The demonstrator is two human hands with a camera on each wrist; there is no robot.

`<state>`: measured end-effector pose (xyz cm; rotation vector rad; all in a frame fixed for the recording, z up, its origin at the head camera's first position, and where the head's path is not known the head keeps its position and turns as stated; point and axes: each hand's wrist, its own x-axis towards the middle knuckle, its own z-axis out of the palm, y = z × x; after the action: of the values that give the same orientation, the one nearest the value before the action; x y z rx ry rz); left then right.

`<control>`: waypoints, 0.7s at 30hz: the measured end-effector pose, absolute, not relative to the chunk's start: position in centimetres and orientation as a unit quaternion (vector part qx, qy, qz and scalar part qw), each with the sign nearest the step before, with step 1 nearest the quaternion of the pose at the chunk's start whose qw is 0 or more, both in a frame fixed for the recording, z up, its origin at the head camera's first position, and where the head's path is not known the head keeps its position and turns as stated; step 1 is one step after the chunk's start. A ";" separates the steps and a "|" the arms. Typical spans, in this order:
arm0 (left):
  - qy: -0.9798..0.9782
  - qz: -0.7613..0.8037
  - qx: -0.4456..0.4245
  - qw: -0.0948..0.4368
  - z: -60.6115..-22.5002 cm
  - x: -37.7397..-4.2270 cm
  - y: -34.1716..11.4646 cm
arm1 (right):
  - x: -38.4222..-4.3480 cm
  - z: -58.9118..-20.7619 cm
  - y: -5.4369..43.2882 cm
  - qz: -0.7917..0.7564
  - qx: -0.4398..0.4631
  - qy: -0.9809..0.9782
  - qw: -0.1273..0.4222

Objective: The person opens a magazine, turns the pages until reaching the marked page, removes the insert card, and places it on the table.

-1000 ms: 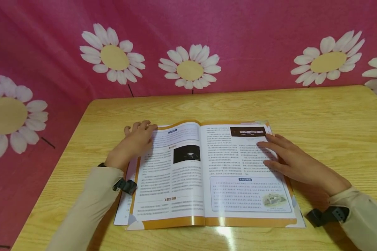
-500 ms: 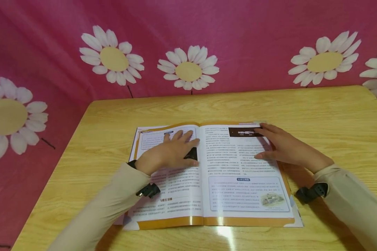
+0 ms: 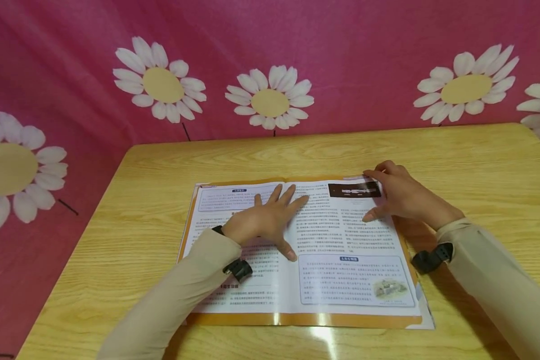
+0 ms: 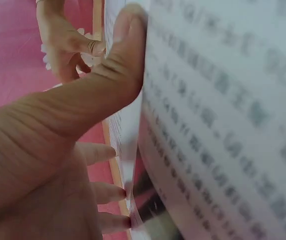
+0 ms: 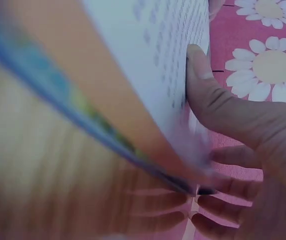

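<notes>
An open magazine (image 3: 319,321) with orange page borders lies on the wooden table. Across its centre fold, my left hand (image 3: 265,220) rests on the pages with fingers spread and thumb stretched toward the near side. In the left wrist view, the left thumb (image 4: 118,70) lies against the printed paper. My right hand (image 3: 400,192) is at the far right corner of the magazine, its index finger right at the corner and its thumb over the page. The right wrist view shows the right thumb (image 5: 207,85) on the page and the other fingers loosely spread beside the edge.
Wood-grain tabletop (image 3: 117,210) surrounds the magazine on all sides. Behind it hangs a pink cloth (image 3: 351,60) printed with large white daisies. Black bands with small devices (image 3: 239,270) sit on both wrists, over beige sleeves (image 3: 499,280).
My left hand has moved right from the magazine's far left edge to the centre fold, and the left page lies flatter. My right hand has shifted up to the far right corner.
</notes>
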<state>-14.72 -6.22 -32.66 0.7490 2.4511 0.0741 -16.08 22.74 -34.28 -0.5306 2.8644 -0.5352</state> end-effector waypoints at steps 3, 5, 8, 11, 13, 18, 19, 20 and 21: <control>0.912 0.028 0.284 0.295 -32.7 -15.2 -6.1 | -16.3 -34.1 22.5 -0.176 -0.164 0.967 0.087; 0.909 0.024 0.288 0.300 -32.7 -15.5 -6.0 | -16.3 -34.1 22.4 -0.178 -0.157 0.968 0.084; 0.906 0.021 0.296 0.302 -32.7 -15.9 -6.0 | -16.3 -34.1 22.5 -0.187 -0.151 0.967 0.084; 0.904 0.024 0.305 0.298 -32.8 -16.2 -6.0 | -16.1 -34.1 22.5 -0.203 -0.156 0.963 0.081; 0.906 0.043 0.310 0.285 -33.1 -16.6 -6.0 | -15.9 -34.1 22.6 -0.212 -0.161 0.960 0.083; 0.922 0.115 0.302 0.214 -34.0 -17.6 -6.2 | -15.6 -34.1 22.6 -0.217 -0.166 0.959 0.080; 0.925 0.125 0.296 0.203 -34.2 -17.8 -6.2 | -15.6 -34.2 22.6 -0.215 -0.167 0.959 0.076; 0.927 0.132 0.292 0.195 -34.3 -18.0 -6.3 | -15.6 -34.2 22.6 -0.211 -0.169 0.960 0.072; 0.928 0.136 0.289 0.191 -34.4 -18.1 -6.3 | -15.5 -34.3 22.7 -0.209 -0.170 0.961 0.069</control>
<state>-18.10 -6.35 -34.44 0.8107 2.6083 0.3829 -15.51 22.67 -34.27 -0.5118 2.8911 -0.6292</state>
